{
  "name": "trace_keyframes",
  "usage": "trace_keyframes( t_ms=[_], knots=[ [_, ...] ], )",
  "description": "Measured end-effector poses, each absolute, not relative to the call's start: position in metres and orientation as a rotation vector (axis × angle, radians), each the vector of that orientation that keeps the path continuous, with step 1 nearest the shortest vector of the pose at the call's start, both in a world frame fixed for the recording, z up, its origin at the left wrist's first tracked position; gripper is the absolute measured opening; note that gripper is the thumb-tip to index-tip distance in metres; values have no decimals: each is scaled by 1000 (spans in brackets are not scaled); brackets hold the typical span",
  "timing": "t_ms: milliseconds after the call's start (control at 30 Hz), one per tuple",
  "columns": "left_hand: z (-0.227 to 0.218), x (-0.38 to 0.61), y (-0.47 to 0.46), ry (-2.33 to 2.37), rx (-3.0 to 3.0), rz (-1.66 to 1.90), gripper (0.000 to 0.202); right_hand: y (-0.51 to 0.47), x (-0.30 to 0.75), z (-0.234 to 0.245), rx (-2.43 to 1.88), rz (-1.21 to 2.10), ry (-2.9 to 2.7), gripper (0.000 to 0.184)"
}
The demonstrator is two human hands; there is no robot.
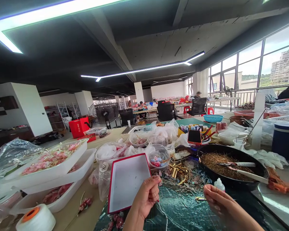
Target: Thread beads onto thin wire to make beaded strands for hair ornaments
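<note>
My left hand (pixel 147 196) is closed in a pinch in front of the shallow white box with a red rim (pixel 128 184). A small pinkish piece with thin wire shows at its fingertips, too small to name surely. Below that hand hangs a white beaded strand (pixel 164 215). My right hand (pixel 219 205) is also pinched, thumb against fingers, beside a small white bottle (pixel 219 185). A thin line, like wire, runs from the left fingertips towards the right hand; what the right fingers hold is not clear. Both hands are above the dark green cutting mat (pixel 183 210).
A black pan (pixel 231 181) of brown wire-like pieces holds white-handled pliers (pixel 248 175). Gold tubes (pixel 178 171) lie behind the hands. On the left are stacked white trays (pixel 69 168) of pink flowers and a thread spool (pixel 37 219). A phone (pixel 194 137) and bags stand farther back.
</note>
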State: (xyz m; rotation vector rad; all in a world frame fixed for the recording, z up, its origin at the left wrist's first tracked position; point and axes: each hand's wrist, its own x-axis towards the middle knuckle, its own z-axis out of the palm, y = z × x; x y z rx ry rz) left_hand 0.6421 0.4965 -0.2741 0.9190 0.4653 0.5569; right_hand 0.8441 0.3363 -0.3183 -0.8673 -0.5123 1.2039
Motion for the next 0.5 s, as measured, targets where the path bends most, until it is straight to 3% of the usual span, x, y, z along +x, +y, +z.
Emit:
trace_keyframes(
  t_ms=[333, 500],
  knots=[
    [-274, 644, 498, 483, 971, 613, 13, 299, 893, -332, -1471, 601, -731, 27],
    [-280, 656, 492, 565, 1132, 647, 15, 298, 876, -315, -1472, 554, -744, 29]
  ],
)
